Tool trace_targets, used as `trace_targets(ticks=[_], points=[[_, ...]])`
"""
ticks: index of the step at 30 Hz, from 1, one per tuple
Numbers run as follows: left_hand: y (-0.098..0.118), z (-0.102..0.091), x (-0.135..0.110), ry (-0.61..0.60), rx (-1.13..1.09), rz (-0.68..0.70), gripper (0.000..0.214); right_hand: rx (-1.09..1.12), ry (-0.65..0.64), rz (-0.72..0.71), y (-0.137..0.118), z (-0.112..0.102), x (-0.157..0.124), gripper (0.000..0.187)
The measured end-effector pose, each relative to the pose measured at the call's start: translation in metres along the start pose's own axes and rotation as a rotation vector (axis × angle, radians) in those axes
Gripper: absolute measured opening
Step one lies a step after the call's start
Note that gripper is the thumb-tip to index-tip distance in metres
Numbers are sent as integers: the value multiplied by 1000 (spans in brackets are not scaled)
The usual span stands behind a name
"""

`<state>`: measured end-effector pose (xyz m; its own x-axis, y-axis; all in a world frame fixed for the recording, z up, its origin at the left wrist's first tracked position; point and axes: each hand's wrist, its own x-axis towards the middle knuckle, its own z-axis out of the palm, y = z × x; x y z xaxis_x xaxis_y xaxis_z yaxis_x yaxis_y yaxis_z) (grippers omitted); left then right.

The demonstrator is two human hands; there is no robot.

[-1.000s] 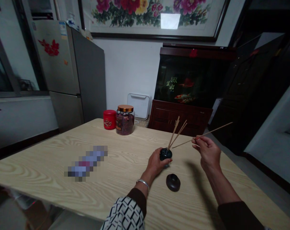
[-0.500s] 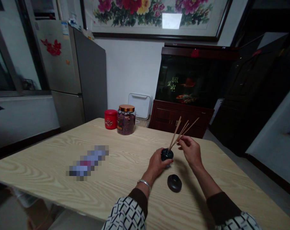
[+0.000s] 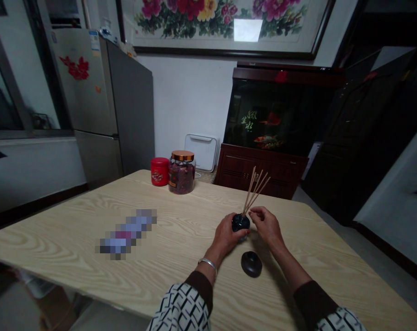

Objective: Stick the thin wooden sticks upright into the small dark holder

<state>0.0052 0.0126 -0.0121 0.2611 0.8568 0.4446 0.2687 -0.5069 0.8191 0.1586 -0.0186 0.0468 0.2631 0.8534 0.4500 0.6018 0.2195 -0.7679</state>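
Observation:
My left hand (image 3: pixel 225 236) is wrapped round a small dark glass bottle (image 3: pixel 241 222) on the table. Several thin, light brown reed diffuser sticks (image 3: pixel 252 195) stand in its neck, fanning up and to the right. My right hand (image 3: pixel 267 225) is at the right side of the sticks, just above the bottle. Its thumb and forefinger are pinched together against the foot of the outermost stick, and the exact contact is partly hidden. A dark brown, rounded cap (image 3: pixel 251 264) lies on the table in front of the bottle, between my forearms.
The wood-grain table (image 3: pixel 181 257) carries a red canister (image 3: pixel 159 172) and a clear jar with a copper-coloured lid (image 3: pixel 181 172) at its back edge. A blurred, pixelated item (image 3: pixel 126 234) lies to the left. Behind are a fridge (image 3: pixel 129 110) and a fish tank (image 3: pixel 298 110).
My right hand has moved left and down along the sticks toward the bottle. The sticks now lean less to the right and sit closer together. My left hand stays on the bottle.

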Motion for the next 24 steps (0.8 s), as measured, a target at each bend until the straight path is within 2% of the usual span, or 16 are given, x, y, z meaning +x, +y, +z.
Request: trace_targets(ticks=[4, 9, 17, 21, 24], points=[[0, 0, 0, 6, -2, -13, 57, -2, -40, 41, 13, -1, -14, 35], [-4, 2, 0, 9, -2, 10, 50, -43, -145, 102, 24, 10, -22, 53], [-16, 6, 1, -15, 16, 34, 63, -59, -247, 71, 30, 27, -13, 54], [-18, 8, 0, -15, 24, 40, 77, -80, -224, 70, 32, 28, -14, 51], [-18, 8, -2, -4, 40, 44, 80, -93, -193, 57, 35, 28, -8, 50]])
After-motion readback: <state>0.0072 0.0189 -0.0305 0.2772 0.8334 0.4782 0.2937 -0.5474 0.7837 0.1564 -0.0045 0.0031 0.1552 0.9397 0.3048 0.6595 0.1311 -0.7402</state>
